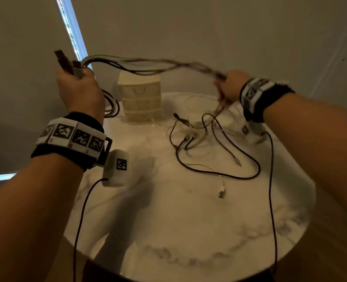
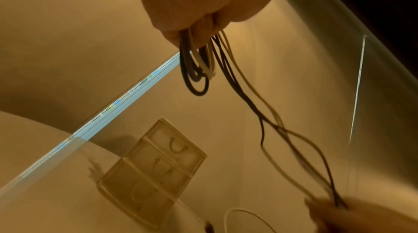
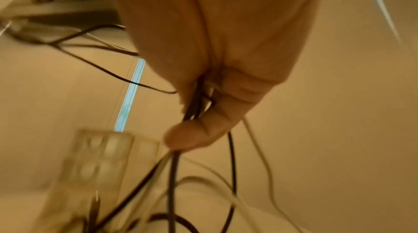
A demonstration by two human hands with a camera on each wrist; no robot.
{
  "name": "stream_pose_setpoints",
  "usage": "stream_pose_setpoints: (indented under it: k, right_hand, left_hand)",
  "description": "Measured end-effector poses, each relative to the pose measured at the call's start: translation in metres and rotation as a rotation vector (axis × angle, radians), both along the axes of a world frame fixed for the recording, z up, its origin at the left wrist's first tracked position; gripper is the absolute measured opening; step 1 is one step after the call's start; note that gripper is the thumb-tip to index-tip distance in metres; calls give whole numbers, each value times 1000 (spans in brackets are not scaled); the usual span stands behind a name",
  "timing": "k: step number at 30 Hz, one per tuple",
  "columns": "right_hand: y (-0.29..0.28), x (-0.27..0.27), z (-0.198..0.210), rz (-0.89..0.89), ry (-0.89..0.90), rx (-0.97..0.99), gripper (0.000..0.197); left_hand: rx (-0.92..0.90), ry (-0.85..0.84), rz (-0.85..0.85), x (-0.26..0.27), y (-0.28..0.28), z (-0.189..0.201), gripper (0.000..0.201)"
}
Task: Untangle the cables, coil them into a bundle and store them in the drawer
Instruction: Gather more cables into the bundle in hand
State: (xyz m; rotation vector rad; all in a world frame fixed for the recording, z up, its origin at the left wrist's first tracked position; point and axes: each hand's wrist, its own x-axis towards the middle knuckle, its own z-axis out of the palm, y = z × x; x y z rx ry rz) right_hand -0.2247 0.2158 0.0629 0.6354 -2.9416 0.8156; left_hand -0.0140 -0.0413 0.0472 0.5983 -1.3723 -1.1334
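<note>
Coiling is partly done: the left hand [image 1: 78,88] grips a few loops of the cables [image 1: 148,66], the right hand [image 1: 230,86] pinches the strands, tails trail on the bench [image 1: 168,220], and the drawer unit [image 1: 141,98] stands shut.

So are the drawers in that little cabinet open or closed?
Closed: all three fronts of the drawer unit sit flush in the head and left wrist views.

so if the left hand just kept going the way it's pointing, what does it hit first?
Likely nothing close. The left hand points up and away, gripping the cables above the table. Beyond it is only the wall and a bright window strip. Depth is unclear.
</note>
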Motion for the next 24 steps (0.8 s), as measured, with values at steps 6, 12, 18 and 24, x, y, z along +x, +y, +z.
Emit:
stream_pose_setpoints:
  k: [6, 12, 18, 24]
  right_hand:
    - [-14, -3, 75, 134, 464, -626, 25]
    - [-11, 13, 41, 290, 386, -106, 23]
    - [-8, 27, -46, 272, -95, 466, 81]
    - [-6, 44, -44, -18, 431, 303, 105]
  left_hand:
    - [-3, -56, -48, -2, 3, -12, 34]
    - [23, -213, -88, 3, 10, -22, 22]
    - [-93, -637, -298, 4, 23, -31, 7]
    - [57, -677, -285, 1, 28, -32, 16]
